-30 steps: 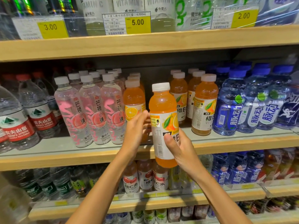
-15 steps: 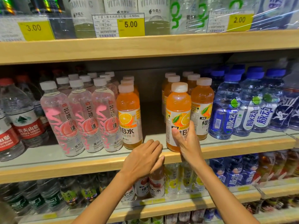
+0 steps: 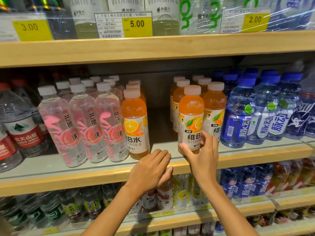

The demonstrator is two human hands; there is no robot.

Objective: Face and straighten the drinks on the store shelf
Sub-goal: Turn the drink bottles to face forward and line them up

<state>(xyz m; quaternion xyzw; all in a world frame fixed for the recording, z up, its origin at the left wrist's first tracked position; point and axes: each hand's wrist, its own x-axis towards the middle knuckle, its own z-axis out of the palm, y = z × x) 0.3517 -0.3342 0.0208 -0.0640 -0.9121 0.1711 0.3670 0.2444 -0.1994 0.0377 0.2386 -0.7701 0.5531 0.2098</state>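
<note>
An orange vitamin B bottle with a white cap stands upright at the front of the middle shelf, its label facing me. My right hand wraps its lower part, thumb on the left side, fingers on the right. My left hand rests palm down on the shelf's front edge, holding nothing. Another orange bottle stands to the left, with a dark gap between the two rows. More orange bottles stand behind and to the right.
Pink peach water bottles and red-labelled water bottles fill the left of the shelf. Blue bottles stand on the right. Yellow price tags hang on the shelf above. More drinks fill the lower shelf.
The orange bottle went from held in the air by both hands onto the shelf front. My left hand let go and dropped to the shelf edge. My right hand stays on the bottle.
</note>
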